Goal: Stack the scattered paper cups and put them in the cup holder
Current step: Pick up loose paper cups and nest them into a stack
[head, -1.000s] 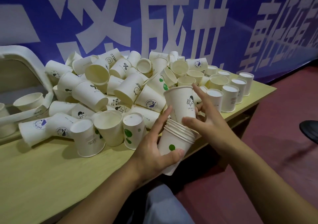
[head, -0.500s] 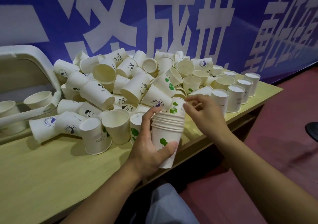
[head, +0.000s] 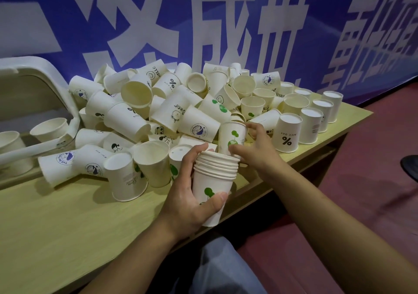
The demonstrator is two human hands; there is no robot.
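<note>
My left hand (head: 187, 201) grips a stack of several nested white paper cups (head: 213, 180) with a green sprout print, held upright over the table's front edge. My right hand (head: 255, 145) reaches just behind the stack and pinches a single cup with a green sprout print (head: 231, 136) at the edge of the pile. A big heap of scattered paper cups (head: 172, 110) covers the back of the table. The white cup holder (head: 47, 79) stands at the far left, with a few cups inside it.
The light wooden table (head: 67, 221) has bare surface at the front left. A row of upside-down cups (head: 312, 125) stands at the right end near the table edge. A blue banner wall rises behind. Red floor lies to the right.
The cup that my right hand held above the stack now sits nested in it. My right hand has moved back to the pile and taken hold of another cup.
</note>
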